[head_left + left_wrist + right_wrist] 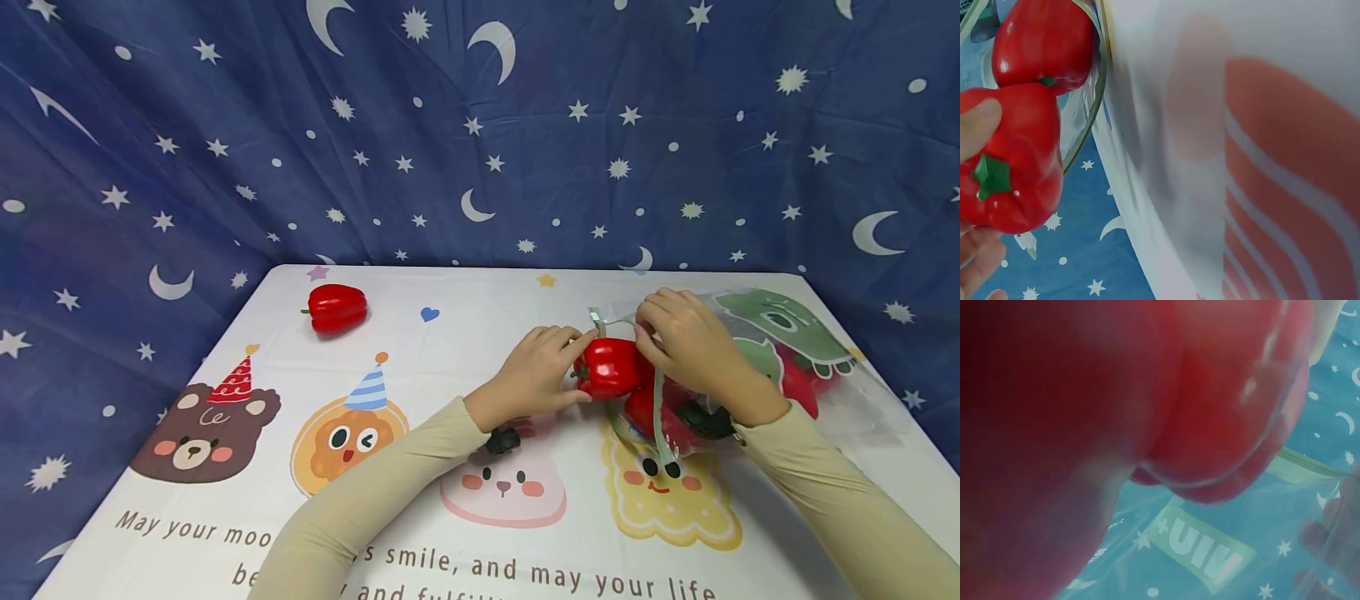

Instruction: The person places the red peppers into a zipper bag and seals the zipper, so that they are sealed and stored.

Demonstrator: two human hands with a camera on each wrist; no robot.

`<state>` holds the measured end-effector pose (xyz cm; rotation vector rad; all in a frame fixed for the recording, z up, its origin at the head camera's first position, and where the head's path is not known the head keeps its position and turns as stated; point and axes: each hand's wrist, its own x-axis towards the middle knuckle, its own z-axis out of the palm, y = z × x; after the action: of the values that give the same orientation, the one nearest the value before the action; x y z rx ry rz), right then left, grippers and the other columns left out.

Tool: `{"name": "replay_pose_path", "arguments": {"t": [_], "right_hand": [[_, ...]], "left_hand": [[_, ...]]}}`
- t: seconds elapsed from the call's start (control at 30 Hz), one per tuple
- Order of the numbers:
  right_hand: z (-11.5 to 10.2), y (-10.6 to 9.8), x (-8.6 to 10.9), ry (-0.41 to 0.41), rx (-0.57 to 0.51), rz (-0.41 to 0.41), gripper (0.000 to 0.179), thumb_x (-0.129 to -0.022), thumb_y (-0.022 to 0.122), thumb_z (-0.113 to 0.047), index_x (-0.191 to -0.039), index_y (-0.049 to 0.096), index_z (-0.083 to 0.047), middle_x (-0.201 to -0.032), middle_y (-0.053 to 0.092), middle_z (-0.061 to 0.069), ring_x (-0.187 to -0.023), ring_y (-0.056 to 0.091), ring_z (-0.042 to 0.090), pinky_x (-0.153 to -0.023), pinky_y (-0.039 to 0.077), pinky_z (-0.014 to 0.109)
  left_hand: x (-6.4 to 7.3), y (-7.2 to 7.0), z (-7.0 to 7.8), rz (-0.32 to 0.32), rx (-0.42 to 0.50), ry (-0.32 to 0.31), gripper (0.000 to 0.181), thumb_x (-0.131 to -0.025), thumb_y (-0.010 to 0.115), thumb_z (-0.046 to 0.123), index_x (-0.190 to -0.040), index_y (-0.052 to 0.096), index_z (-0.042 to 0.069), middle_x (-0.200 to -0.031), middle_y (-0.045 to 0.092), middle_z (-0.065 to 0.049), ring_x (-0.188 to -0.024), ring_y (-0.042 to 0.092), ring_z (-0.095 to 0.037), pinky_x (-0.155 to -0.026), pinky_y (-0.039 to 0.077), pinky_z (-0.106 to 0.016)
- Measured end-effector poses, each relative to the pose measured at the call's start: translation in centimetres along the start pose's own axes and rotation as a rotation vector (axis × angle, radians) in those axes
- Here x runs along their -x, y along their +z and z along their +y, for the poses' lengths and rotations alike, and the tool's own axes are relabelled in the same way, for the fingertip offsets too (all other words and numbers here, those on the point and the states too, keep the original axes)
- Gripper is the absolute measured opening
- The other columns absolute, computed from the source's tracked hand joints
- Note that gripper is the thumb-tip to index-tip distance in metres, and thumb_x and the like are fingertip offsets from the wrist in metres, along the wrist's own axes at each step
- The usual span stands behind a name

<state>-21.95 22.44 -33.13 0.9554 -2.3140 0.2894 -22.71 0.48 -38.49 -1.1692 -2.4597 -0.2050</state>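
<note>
At the mouth of a clear zip bag (877,408), my left hand (534,375) grips a red bell pepper (611,368) between thumb and fingers. Its green stem faces the left wrist camera. A second red bell pepper (1047,50) touches it just inside the bag's green-edged opening (1100,87). My right hand (686,342) pinches the bag's upper edge, its fingers (1335,537) seen through the film in the right wrist view. More red peppers (798,379) lie inside the bag, partly hidden by the right arm. A red pepper (1229,412) fills much of the right wrist view.
Another red bell pepper (337,309) lies alone at the table's back left. The white table cover (450,358) carries printed cartoon figures and lettering. A blue star-and-moon curtain (420,167) hangs behind the table. Small black devices (502,439) sit at the wrists.
</note>
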Motion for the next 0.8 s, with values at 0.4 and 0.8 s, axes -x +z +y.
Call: {"name": "replay_pose_path", "arguments": {"t": [0.4,0.8], "right_hand": [[-0.2,-0.1,0.1,-0.011,-0.017,0.001,0.003,-0.073,0.061,-0.005,-0.073,0.058,-0.003,-0.07,0.058,0.01,-0.068,0.05,0.022,-0.067,0.045,0.038],[-0.3,0.0,0.0,0.006,-0.013,-0.013,0.005,-0.072,0.063,-0.005,-0.075,0.06,-0.002,-0.074,0.06,0.011,-0.072,0.052,0.024,-0.07,0.046,0.04]], "left_hand": [[-1.0,0.5,0.6,0.138,-0.104,-0.097,0.073,-0.07,0.071,0.06,-0.125,0.06,0.014,-0.111,0.066,0.004,-0.1,0.059,-0.012,-0.093,0.044,-0.027],[-1.5,1.3,0.0,0.226,-0.089,-0.088,0.065,-0.069,0.071,0.061,-0.113,0.066,0.014,-0.1,0.07,0.004,-0.093,0.061,-0.011,-0.091,0.046,-0.027]]}}
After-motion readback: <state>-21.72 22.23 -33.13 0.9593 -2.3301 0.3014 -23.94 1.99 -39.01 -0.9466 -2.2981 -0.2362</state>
